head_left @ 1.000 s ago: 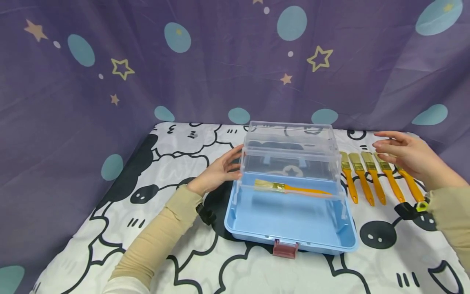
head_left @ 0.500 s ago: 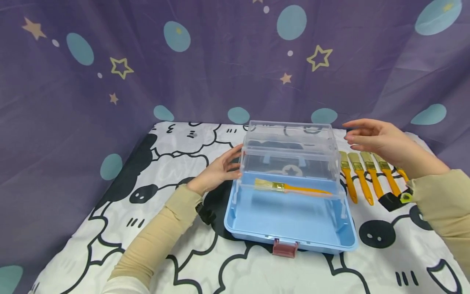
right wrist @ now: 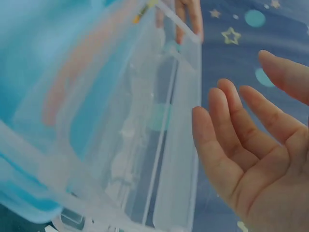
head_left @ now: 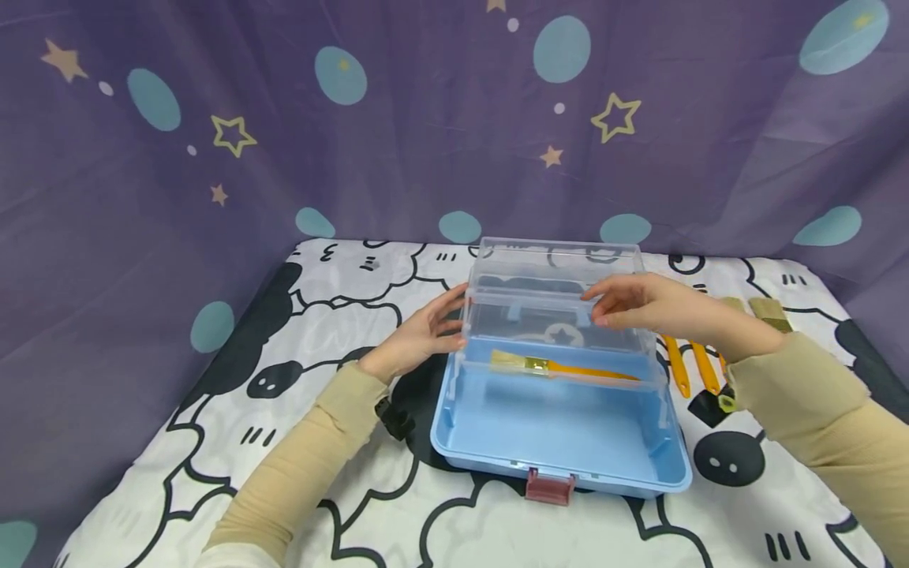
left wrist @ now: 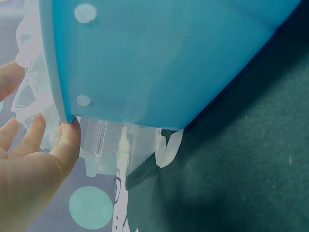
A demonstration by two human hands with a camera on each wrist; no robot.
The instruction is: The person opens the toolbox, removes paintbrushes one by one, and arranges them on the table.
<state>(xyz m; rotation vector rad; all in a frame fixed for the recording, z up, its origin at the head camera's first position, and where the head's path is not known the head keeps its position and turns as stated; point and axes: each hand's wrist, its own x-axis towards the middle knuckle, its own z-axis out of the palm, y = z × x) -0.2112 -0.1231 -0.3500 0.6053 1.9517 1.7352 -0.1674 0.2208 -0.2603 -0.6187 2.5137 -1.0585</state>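
A light blue storage box (head_left: 554, 430) stands open, its clear plastic lid (head_left: 561, 264) raised at the back. One paintbrush (head_left: 582, 371) with an orange handle lies crosswise at the clear plastic tray; its handle (right wrist: 72, 67) shows blurred through plastic in the right wrist view. At the box's left side is my left hand (head_left: 419, 338), fingers spread and one fingertip against the rim in the left wrist view. My right hand (head_left: 639, 304) hovers over the right part of the clear plastic, fingers loosely bent, holding nothing.
Right of the box, several more paintbrushes (head_left: 705, 367) lie in a row, partly hidden by my right forearm. A reddish latch (head_left: 550, 487) hangs at the box's front. Behind the patterned cloth (head_left: 341, 489) rises a purple curtain (head_left: 426, 118).
My right hand has moved left, from above the row of paintbrushes to over the box. My left hand and the box have stayed in place.
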